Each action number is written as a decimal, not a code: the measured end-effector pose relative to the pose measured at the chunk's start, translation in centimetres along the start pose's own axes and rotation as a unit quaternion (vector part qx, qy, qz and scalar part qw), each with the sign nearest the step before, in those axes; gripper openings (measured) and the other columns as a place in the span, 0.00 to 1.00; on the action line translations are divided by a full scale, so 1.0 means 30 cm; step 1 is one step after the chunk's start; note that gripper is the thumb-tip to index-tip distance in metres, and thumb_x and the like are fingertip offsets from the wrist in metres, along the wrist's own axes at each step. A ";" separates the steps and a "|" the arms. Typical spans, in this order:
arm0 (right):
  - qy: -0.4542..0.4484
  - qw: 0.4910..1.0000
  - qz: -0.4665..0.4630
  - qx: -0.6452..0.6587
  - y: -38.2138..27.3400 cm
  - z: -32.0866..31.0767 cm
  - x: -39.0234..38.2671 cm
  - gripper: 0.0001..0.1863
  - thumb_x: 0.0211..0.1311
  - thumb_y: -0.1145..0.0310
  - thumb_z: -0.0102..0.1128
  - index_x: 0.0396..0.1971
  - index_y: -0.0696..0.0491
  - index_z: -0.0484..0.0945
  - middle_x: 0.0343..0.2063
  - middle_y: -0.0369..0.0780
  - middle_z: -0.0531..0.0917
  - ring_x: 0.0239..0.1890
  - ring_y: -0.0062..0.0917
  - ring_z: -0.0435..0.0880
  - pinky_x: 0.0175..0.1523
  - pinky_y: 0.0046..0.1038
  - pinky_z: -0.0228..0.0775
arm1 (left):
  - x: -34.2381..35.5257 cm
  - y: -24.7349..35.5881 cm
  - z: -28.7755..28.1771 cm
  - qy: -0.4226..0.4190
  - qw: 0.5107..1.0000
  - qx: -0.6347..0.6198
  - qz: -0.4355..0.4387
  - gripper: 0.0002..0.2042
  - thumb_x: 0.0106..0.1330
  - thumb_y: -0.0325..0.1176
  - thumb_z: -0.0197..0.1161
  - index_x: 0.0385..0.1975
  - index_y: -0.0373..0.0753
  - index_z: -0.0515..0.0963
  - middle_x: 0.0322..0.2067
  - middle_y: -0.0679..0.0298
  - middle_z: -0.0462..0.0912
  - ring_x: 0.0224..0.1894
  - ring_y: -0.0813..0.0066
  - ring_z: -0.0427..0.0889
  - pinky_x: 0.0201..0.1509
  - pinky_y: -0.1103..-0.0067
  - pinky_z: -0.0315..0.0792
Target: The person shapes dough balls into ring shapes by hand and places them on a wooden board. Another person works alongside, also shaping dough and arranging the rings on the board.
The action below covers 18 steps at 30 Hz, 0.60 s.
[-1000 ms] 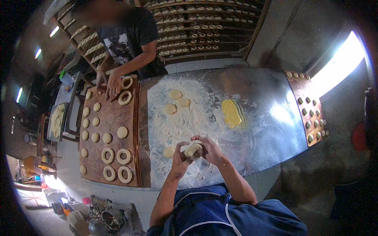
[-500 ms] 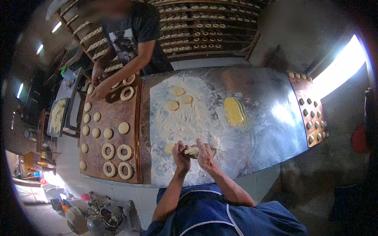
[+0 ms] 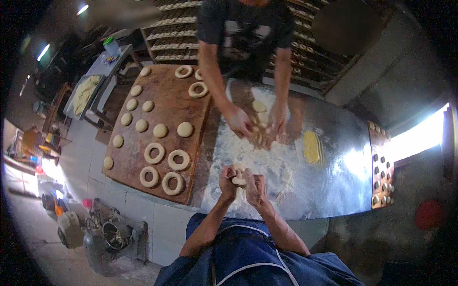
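Above the floured near part of the metal table, a pale dough ring is held between my two hands. My left hand curls its fingers round the ring's left side. On the opposite side my right hand grips it too, with some fingers hidden behind the dough. Across the table, a co-worker's hands reach down to the flour by a round dough piece; what those fingers hold is blurred.
To the left lies a wooden board bearing dough rings and several dough balls. A yellow slab of fat sits right of the flour. Another board with dough pieces is at the far right. Racks of dough rings stand behind.
The co-worker has moved from the left board to the table opposite me, hands now on the flour. My hands have lifted the dough, which now shows as a ring. My view has turned left.
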State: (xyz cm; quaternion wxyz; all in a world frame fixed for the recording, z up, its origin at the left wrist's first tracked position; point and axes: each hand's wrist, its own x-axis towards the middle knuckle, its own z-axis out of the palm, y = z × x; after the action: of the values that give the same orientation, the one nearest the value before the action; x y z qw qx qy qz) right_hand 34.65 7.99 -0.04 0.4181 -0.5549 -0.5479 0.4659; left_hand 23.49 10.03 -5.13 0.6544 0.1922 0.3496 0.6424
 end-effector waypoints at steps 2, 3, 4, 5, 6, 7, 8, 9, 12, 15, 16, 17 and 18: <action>0.009 0.988 0.044 0.150 -0.026 0.087 0.001 0.33 0.72 0.46 0.42 0.28 0.65 0.79 0.25 0.43 0.81 0.28 0.24 0.77 0.37 0.28 0.72 | 0.008 0.025 -0.069 0.024 0.950 -0.298 -0.084 0.23 0.71 0.51 0.42 0.23 0.36 0.65 0.15 0.54 0.67 0.19 0.60 0.69 0.25 0.66 0.64; 0.012 0.964 0.100 0.246 -0.037 0.120 0.001 0.33 0.72 0.47 0.42 0.30 0.65 0.79 0.27 0.44 0.82 0.28 0.24 0.78 0.38 0.29 0.72 | 0.002 0.077 -0.073 -0.012 0.998 -0.001 0.056 0.22 0.71 0.51 0.43 0.23 0.39 0.65 0.15 0.58 0.66 0.20 0.63 0.70 0.26 0.68 0.65; -0.094 0.992 0.077 -0.014 0.039 0.083 0.028 0.31 0.73 0.48 0.41 0.40 0.67 0.75 0.34 0.46 0.83 0.31 0.28 0.80 0.41 0.30 0.73 | -0.006 0.132 -0.082 -0.043 0.935 0.298 0.189 0.20 0.71 0.51 0.43 0.22 0.42 0.65 0.15 0.63 0.64 0.21 0.66 0.70 0.27 0.70 0.65; -0.064 0.996 0.000 -0.059 0.042 0.123 0.013 0.32 0.73 0.47 0.40 0.41 0.67 0.75 0.34 0.46 0.82 0.32 0.28 0.80 0.41 0.30 0.73 | -0.015 0.162 -0.115 -0.062 0.880 0.434 0.183 0.19 0.71 0.50 0.44 0.22 0.44 0.65 0.17 0.64 0.66 0.23 0.65 0.72 0.29 0.71 0.65; -0.035 0.991 -0.078 -0.101 0.045 0.168 -0.009 0.32 0.72 0.47 0.40 0.42 0.67 0.75 0.35 0.46 0.82 0.33 0.28 0.80 0.42 0.30 0.72 | -0.023 0.193 -0.147 -0.084 0.805 0.558 0.186 0.18 0.71 0.49 0.45 0.22 0.45 0.65 0.18 0.65 0.67 0.25 0.64 0.74 0.30 0.71 0.66; -0.035 0.988 -0.112 -0.102 0.051 0.195 -0.007 0.29 0.71 0.50 0.41 0.43 0.66 0.74 0.35 0.46 0.81 0.34 0.29 0.79 0.41 0.31 0.72 | -0.018 0.185 -0.176 -0.048 0.920 0.361 0.146 0.17 0.71 0.48 0.44 0.23 0.44 0.66 0.19 0.60 0.69 0.25 0.59 0.74 0.30 0.68 0.66; -0.039 0.983 -0.144 -0.104 0.059 0.225 -0.010 0.26 0.69 0.53 0.43 0.44 0.65 0.73 0.34 0.46 0.80 0.34 0.31 0.78 0.41 0.32 0.71 | -0.016 0.168 -0.202 -0.007 0.984 0.143 0.105 0.17 0.72 0.47 0.43 0.24 0.42 0.66 0.20 0.55 0.70 0.26 0.54 0.75 0.30 0.65 0.66; -0.040 0.978 -0.176 -0.105 0.069 0.252 -0.014 0.23 0.67 0.56 0.44 0.45 0.64 0.73 0.34 0.46 0.79 0.35 0.32 0.77 0.40 0.34 0.70 | -0.008 0.181 -0.218 -0.011 0.994 -0.091 0.057 0.17 0.71 0.45 0.44 0.25 0.41 0.67 0.22 0.53 0.71 0.26 0.52 0.75 0.29 0.64 0.66; -0.118 0.928 -0.300 -0.186 0.212 0.305 0.033 0.26 0.60 0.77 0.53 0.59 0.63 0.63 0.36 0.49 0.76 0.35 0.40 0.74 0.40 0.40 0.70 | -0.016 0.307 -0.248 0.000 0.927 0.254 0.274 0.15 0.70 0.43 0.46 0.24 0.41 0.67 0.22 0.61 0.70 0.24 0.59 0.73 0.28 0.65 0.65; -0.159 0.916 -0.315 -0.188 0.196 0.384 0.058 0.27 0.61 0.78 0.55 0.61 0.64 0.61 0.35 0.49 0.76 0.33 0.40 0.74 0.38 0.40 0.70 | -0.036 0.426 -0.270 0.032 0.768 0.514 0.380 0.12 0.68 0.40 0.48 0.25 0.40 0.67 0.20 0.61 0.69 0.24 0.59 0.73 0.28 0.66 0.64; -0.143 0.926 -0.319 -0.145 0.113 0.423 0.057 0.25 0.63 0.76 0.54 0.60 0.64 0.62 0.34 0.49 0.76 0.30 0.38 0.75 0.37 0.40 0.70 | -0.022 0.405 -0.340 0.025 0.872 0.394 0.289 0.12 0.68 0.39 0.47 0.25 0.39 0.67 0.20 0.56 0.69 0.24 0.55 0.73 0.28 0.65 0.64; -0.124 0.932 -0.324 -0.105 0.022 0.456 0.054 0.24 0.65 0.73 0.53 0.59 0.64 0.63 0.33 0.49 0.77 0.28 0.37 0.75 0.35 0.40 0.70 | -0.015 0.404 -0.386 0.011 0.947 0.258 0.193 0.12 0.68 0.38 0.46 0.26 0.38 0.67 0.20 0.52 0.69 0.25 0.50 0.74 0.27 0.64 0.64; -0.150 0.970 -0.192 -0.022 0.000 0.482 0.059 0.23 0.65 0.71 0.52 0.58 0.63 0.64 0.32 0.49 0.77 0.27 0.36 0.75 0.34 0.40 0.70 | -0.011 0.427 -0.389 0.014 0.964 0.175 0.199 0.12 0.68 0.38 0.46 0.25 0.38 0.67 0.19 0.54 0.69 0.23 0.52 0.72 0.26 0.66 0.64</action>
State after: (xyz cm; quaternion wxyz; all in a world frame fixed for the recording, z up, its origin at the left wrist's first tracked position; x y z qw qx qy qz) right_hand 20.50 9.07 -3.27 0.4002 -0.3724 -0.7106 0.4430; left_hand 6.25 8.69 -4.04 0.4643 0.3606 0.4201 0.6913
